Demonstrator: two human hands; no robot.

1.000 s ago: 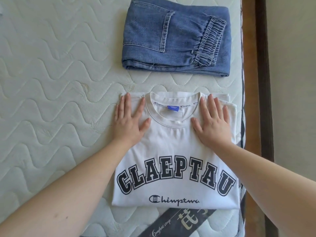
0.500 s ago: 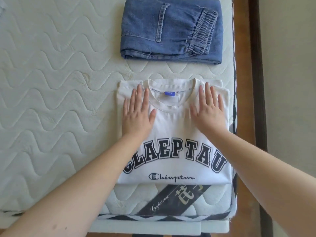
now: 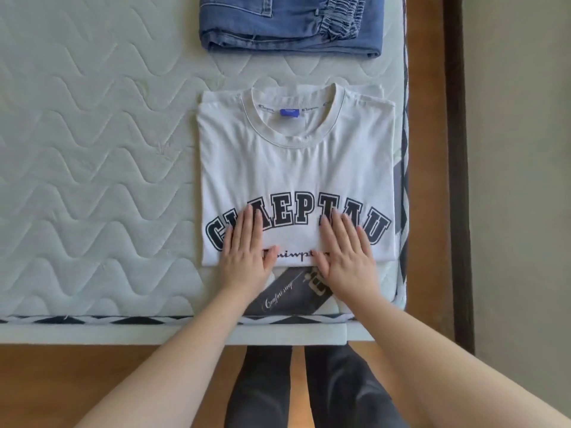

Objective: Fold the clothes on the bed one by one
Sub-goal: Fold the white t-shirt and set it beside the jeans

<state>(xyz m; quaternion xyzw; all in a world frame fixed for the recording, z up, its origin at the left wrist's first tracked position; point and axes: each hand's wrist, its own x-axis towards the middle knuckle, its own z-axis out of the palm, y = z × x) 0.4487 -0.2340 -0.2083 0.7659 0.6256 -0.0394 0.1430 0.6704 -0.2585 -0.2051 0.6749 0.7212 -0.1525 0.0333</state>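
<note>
Here your T-shirt [image 3: 296, 168] lies folded into a neat rectangle on the bed [image 3: 92, 149], collar away from you, its near hem just under your fingers. Your left hand [image 3: 245, 253] rests flat on the lower left of the shirt, fingers straight and together, covering part of the dark block lettering; nothing is gripped. Your right hand [image 3: 346, 253] lies flat the same way on the lower right, fingers straight, its heel past the hem and over the dark mattress label [image 3: 287, 296]. Between your two hands you can see the middle of the lettering and a line of script below it. The blue tag [image 3: 289, 112] sits inside the collar, well beyond your fingertips.

Farther out from both hands, past the collar, the folded jeans [image 3: 290, 26] lie apart from the shirt, cut off by the top edge of the view. To the right of your right hand the shirt's side reaches nearly to the mattress edge, and beyond that runs the wooden frame [image 3: 423, 180]. Toward you, below your wrists, the patterned mattress border crosses the view, with your dark trousers [image 3: 340, 390] and the wooden floor [image 3: 92, 381] beneath.
</note>
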